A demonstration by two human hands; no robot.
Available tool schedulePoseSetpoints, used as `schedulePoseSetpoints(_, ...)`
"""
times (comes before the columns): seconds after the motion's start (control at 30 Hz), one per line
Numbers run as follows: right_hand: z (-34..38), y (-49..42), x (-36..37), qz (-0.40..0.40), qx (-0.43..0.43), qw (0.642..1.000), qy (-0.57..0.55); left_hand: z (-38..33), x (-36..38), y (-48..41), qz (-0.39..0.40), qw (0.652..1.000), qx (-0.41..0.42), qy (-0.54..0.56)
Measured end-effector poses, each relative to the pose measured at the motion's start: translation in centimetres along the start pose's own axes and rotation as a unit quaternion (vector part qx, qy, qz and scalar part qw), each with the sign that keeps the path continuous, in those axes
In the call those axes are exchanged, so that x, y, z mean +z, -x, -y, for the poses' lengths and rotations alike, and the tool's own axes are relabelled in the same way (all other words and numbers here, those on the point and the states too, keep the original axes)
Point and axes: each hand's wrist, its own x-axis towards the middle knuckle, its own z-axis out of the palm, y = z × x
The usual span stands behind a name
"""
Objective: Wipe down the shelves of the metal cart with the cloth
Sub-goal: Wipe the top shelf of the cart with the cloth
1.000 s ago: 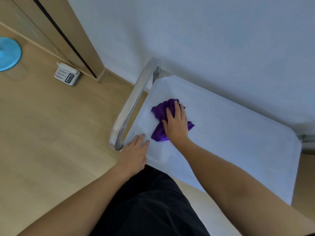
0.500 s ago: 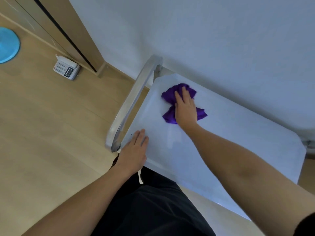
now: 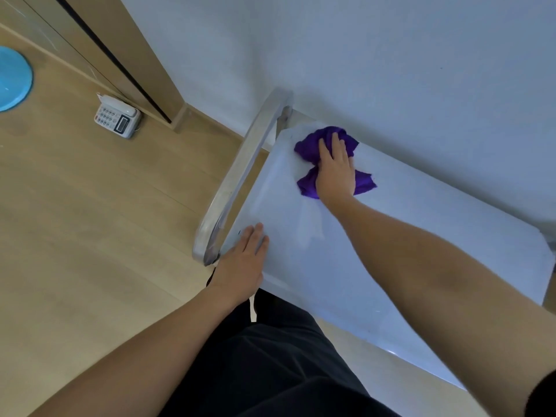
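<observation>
The metal cart's top shelf [image 3: 406, 236] is a pale shiny sheet running from the near left to the far right, with a curved steel handle [image 3: 237, 182] at its left end. A crumpled purple cloth [image 3: 310, 145] lies at the shelf's far left corner, close to the wall. My right hand [image 3: 335, 173] presses flat on the cloth with straight fingers. My left hand [image 3: 243, 263] rests flat on the shelf's near left corner, beside the handle's base. Lower shelves are hidden under the top one.
A white wall [image 3: 391, 55] runs right behind the cart. On the wooden floor [image 3: 90, 221] to the left sit a white desk phone [image 3: 118, 120] and a blue round object [image 3: 12, 78], beside a wooden door frame [image 3: 129, 55].
My right hand has slid the purple cloth away from me, from the shelf's left middle to its far left corner. My left hand has stayed on the near corner.
</observation>
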Motion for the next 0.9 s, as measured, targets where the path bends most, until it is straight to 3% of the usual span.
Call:
schedulePoseSetpoints(0.07, 1.5, 0.6, 0.0, -0.005, 0.015, 1.0, 0.001, -0.6, 0.2, -0.2, 0.004, 1.0, -0.017, -0.008)
schedulePoseSetpoints(0.23, 5.5, 5.3, 3.0, 0.046, -0.211, 0.976, 0.001, -0.8, 0.7, 0.0, -0.007, 0.999, -0.034, -0.01)
schedulePoseSetpoints(0.33, 2.5, 2.9, 1.6, 0.044, -0.265, 0.963, 0.02, -0.5, 0.7, 0.0, -0.006, 1.0, -0.026, -0.002)
schedulePoseSetpoints(0.5, -2.6, 1.0, -0.3, 0.011, 0.02, 1.0, -0.018, -0.7, 0.6, -0.3, 0.003, 1.0, -0.023, -0.011)
schedulePoseSetpoints(0.57, -0.9, 2.9, 0.1, -0.003, 0.075, 0.997, -0.005, -1.1, 0.7, -0.4, 0.01, 0.999, -0.029, -0.017)
schedulePoseSetpoints(0.63, 2.1, 5.6, 1.4, -0.008, 0.038, 0.999, -0.016, -1.2, 0.9, -0.4, 0.017, 0.999, -0.04, -0.028)
schedulePoseSetpoints(0.73, 5.0, 10.4, 3.4, 0.021, -0.091, 0.995, -0.027, -1.1, 0.6, -0.4, 0.04, 0.997, -0.037, -0.048)
schedulePoseSetpoints(0.83, 2.8, 11.6, 3.3, 0.035, -0.195, 0.98, -0.028, -1.0, 0.4, -0.1, 0.035, 0.998, -0.027, -0.045)
schedulePoseSetpoints(0.9, -0.3, 11.0, 2.8, 0.007, -0.199, 0.98, -0.023, -1.1, 0.5, -0.2, 0.021, 0.998, -0.02, -0.049)
